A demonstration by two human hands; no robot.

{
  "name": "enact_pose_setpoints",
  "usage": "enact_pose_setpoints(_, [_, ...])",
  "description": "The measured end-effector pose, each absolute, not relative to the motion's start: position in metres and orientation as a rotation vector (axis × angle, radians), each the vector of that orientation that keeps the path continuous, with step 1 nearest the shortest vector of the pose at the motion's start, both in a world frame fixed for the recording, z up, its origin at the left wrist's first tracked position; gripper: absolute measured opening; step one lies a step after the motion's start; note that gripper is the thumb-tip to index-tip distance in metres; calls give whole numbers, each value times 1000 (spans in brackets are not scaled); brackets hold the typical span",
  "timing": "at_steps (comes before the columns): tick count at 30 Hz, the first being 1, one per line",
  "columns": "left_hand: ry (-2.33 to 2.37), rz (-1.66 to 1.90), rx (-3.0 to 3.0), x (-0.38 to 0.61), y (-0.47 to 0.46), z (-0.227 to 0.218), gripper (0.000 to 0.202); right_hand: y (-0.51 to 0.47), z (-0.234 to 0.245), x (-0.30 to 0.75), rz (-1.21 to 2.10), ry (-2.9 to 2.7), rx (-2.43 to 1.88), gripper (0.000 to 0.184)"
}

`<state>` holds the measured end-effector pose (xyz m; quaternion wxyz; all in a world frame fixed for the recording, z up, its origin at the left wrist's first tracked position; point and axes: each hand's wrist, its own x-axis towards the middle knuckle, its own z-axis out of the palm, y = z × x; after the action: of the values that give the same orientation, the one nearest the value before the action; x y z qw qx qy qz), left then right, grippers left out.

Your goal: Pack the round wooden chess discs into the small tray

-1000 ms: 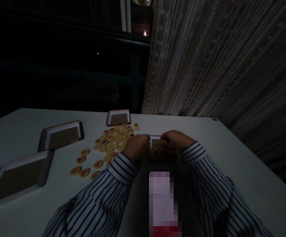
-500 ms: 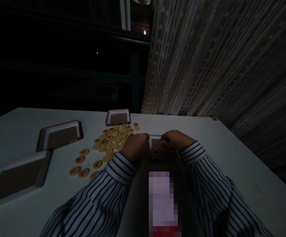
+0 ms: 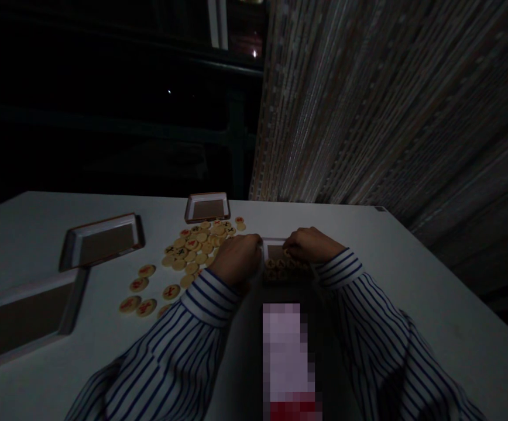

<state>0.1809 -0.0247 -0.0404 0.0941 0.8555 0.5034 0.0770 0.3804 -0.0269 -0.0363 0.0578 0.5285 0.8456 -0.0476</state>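
Observation:
A small tray with a pale rim stands in front of me, with rows of round wooden xiangqi pieces in its near part. My left hand is closed on the tray's left edge, its fingertips partly hidden. Over the right side of the tray, my right hand is closed in a pinch, with a xiangqi piece at its fingertips, mostly hidden. Left of my left hand lies a loose heap of xiangqi pieces, some face up with red or black characters.
Three more trays stand on the white table: one at the back, one at the left and one at the near left. Several red-marked pieces lie between them and the heap. A string curtain hangs behind.
My right hand has shifted slightly, and the piece at its fingertips is lower and less visible. My left hand stays at the tray edge. The view has shifted a little.

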Motion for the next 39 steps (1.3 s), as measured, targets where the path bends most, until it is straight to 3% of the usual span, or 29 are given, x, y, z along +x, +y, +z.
enact_pose_setpoints(39, [1494, 201, 2542, 179, -24, -37, 32, -27, -38, 380, -149, 2498, 1634, 29])
